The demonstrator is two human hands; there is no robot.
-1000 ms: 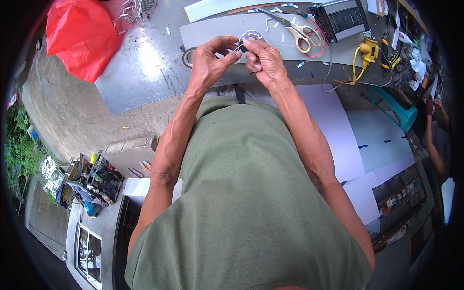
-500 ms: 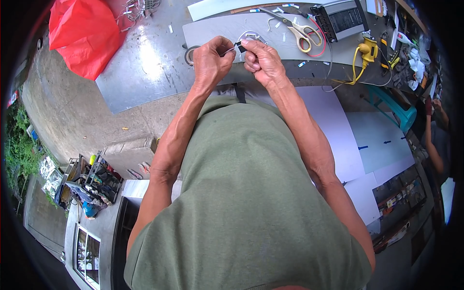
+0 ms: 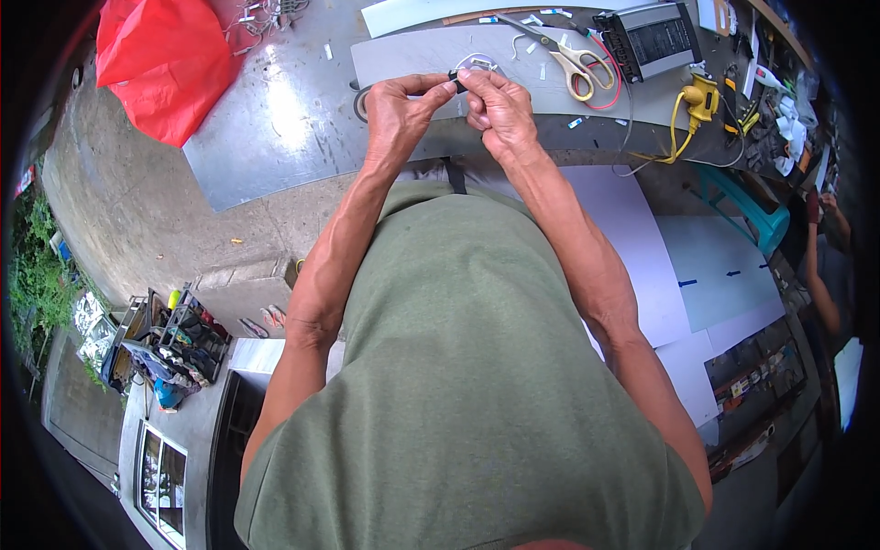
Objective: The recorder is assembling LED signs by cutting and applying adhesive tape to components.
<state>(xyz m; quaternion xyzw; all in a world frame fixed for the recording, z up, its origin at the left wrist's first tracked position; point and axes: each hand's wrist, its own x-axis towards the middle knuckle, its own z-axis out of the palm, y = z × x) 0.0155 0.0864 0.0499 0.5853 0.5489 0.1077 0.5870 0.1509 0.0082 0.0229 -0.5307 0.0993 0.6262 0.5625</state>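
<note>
Fingertips meeting over the metal bench, my left hand (image 3: 400, 117) and my right hand (image 3: 500, 108) pinch a small black strip (image 3: 458, 82) between them. It looks like electrical tape. A thin white wire (image 3: 468, 57) loops up just beyond the fingers, with a small white piece (image 3: 483, 64) beside it; whether the wire runs into the black strip is hidden. Left of my left hand lies a ring-shaped roll of tape (image 3: 360, 104), partly covered by the hand. Both hands are closed, thumbs against index fingers.
Scissors with cream handles (image 3: 587, 75) lie right of my hands, near a black-and-grey power supply box (image 3: 649, 44) with red wire. A yellow socket (image 3: 702, 97) and cord sit farther right. A red plastic bag (image 3: 160, 69) is far left. A teal stool (image 3: 763, 216) stands below the bench.
My left fingers have moved up and right, closing onto the black strip next to my right fingertips. The wire that showed between the hands is now covered. My right hand has barely shifted.
</note>
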